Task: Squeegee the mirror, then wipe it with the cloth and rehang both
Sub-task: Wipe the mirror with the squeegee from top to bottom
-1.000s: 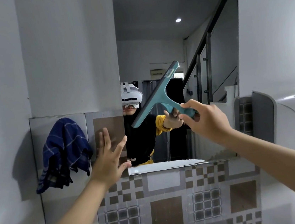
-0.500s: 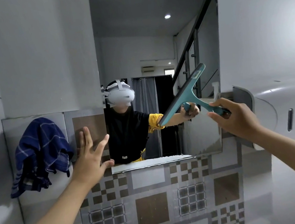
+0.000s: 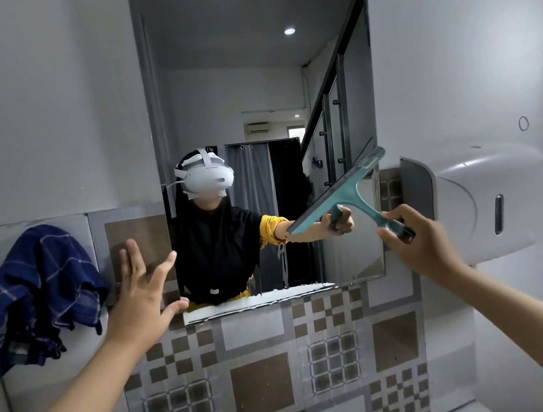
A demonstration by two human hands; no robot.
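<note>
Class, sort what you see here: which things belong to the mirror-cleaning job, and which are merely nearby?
Belongs to the job:
mirror
teal squeegee, held in the right hand
blue cloth, hanging on the wall
left hand, open at the mirror's left edge

Merely nearby:
white wall dispenser
patterned tiles

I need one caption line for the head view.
Right hand holds teal plastic squeegee against wall mirror; dark blue checked cloth hangs left.
</note>
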